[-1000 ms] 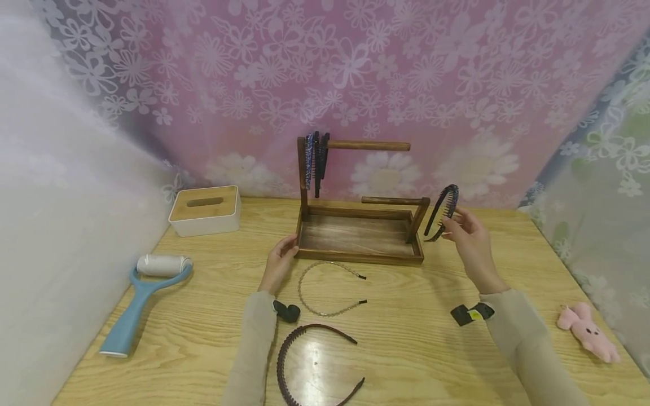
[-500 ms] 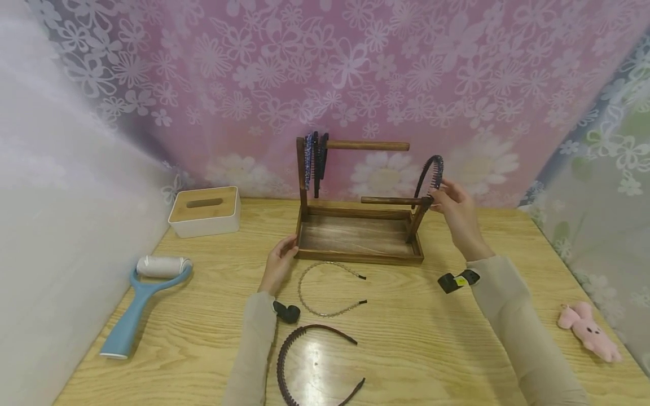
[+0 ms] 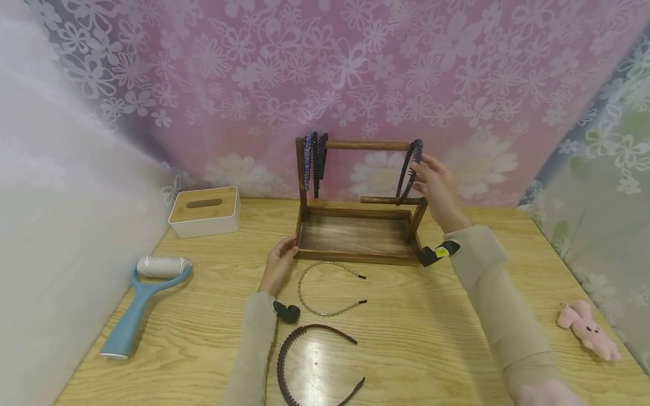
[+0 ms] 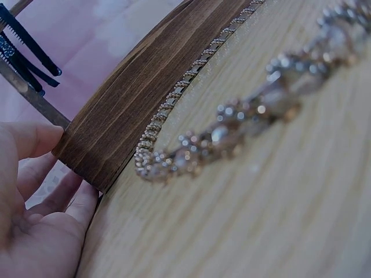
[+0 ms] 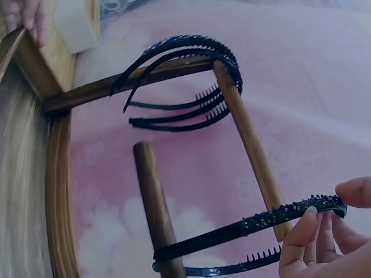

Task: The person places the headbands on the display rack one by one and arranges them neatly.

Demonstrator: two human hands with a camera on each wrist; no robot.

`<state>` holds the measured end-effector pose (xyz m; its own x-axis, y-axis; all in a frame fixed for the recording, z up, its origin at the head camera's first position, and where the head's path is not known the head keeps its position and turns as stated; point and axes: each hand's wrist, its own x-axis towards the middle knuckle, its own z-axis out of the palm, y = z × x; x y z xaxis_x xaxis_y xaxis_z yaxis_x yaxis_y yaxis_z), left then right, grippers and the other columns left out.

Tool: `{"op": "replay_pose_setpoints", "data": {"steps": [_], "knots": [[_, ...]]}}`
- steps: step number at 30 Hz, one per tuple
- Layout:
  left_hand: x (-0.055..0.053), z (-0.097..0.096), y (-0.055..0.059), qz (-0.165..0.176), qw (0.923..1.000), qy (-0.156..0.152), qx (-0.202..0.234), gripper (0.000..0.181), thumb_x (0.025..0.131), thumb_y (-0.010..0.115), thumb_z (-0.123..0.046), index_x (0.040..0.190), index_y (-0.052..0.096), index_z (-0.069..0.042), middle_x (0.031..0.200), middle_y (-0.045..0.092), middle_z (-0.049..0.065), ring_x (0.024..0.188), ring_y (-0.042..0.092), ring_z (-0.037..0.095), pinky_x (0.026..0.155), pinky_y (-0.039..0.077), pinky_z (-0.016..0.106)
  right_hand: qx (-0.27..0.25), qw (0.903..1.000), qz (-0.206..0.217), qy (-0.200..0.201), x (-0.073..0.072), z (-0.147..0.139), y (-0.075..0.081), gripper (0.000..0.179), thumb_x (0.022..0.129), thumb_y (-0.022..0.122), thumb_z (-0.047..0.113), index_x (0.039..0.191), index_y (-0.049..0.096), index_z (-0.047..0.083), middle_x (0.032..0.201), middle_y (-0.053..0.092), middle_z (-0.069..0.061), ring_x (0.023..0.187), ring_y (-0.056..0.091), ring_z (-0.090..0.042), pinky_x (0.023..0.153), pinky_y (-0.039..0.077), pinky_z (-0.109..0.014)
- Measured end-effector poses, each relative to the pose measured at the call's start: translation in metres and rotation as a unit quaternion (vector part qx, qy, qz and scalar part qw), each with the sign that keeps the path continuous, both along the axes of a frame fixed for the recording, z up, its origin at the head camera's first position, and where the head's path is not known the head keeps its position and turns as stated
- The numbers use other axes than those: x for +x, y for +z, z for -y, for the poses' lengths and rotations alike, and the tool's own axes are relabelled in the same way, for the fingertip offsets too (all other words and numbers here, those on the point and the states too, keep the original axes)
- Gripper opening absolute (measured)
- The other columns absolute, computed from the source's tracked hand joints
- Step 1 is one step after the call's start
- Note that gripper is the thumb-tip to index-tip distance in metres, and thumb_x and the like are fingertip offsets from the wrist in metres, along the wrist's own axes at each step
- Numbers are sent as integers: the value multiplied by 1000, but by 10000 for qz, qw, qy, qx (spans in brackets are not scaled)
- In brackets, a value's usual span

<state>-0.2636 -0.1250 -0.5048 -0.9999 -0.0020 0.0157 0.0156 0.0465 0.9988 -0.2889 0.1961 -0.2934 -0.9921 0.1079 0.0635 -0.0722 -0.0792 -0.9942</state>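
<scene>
My right hand [image 3: 440,192] pinches a black toothed headband [image 5: 278,215] studded with sparkly stones. The headband is at the free right end of the upper bar [image 3: 365,145] of a dark wooden headband rack [image 3: 355,258], its lower ends near the short bar [image 3: 381,200]. Whether the upper bar is inside its loop is hard to tell. My left hand [image 3: 279,264] holds the front left corner of the rack's tray, thumb and fingers around the corner [image 4: 87,156]. Several dark headbands [image 3: 316,163] hang at the upper bar's left end.
A thin beaded headband [image 3: 301,290] lies before the rack, with a dark brown toothed headband [image 3: 281,363] nearer. A tissue box [image 3: 205,220] and a blue-handled lint roller [image 3: 134,316] are left. A pink plush toy [image 3: 591,334] lies far right.
My right hand has carried the black headband up and to the left, from right of the short bar to the upper bar's end. The left hand has stayed on the rack.
</scene>
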Motion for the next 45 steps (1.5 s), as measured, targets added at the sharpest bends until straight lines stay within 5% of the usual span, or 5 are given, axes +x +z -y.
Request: {"op": "replay_pose_setpoints", "data": {"steps": [14, 24, 29, 45], "knots": [[1, 0, 0, -9, 10000, 46, -22, 40, 101, 52, -11, 140, 50, -5, 147, 46, 16, 137, 42, 32, 114, 36, 48, 174, 9995, 112, 254, -19, 46, 6, 48, 100, 55, 20, 145, 44, 6, 106, 52, 6, 83, 48, -8, 73, 48, -17], [3, -2, -4, -21, 10000, 53, 52, 41, 100, 53, -11, 141, 49, -3, 148, 45, 17, 138, 41, 33, 115, 35, 48, 923, 9910, 221, 946, -25, 80, 4, 54, 100, 56, 26, 149, 39, 13, 117, 51, -1, 90, 49, -11, 86, 49, -27], [2, -2, -5, -34, 10000, 18, 68, 41, 101, 52, -11, 141, 49, -3, 149, 44, 17, 139, 40, 33, 116, 34, 49, 1064, 9887, 207, 1033, -28, 99, 4, 54, 99, 58, 26, 149, 39, 16, 134, 51, -10, 98, 55, -16, 99, 48, -40], [-2, 1, 3, 21, 9999, -73, 87, 41, 100, 51, -8, 141, 48, 0, 147, 45, 20, 136, 42, 34, 113, 38, 46, 1495, 9812, 188, 1208, -48, 129, -8, 54, 99, 57, 22, 150, 38, 14, 146, 46, -16, 128, 52, -31, 106, 47, -42]]}}
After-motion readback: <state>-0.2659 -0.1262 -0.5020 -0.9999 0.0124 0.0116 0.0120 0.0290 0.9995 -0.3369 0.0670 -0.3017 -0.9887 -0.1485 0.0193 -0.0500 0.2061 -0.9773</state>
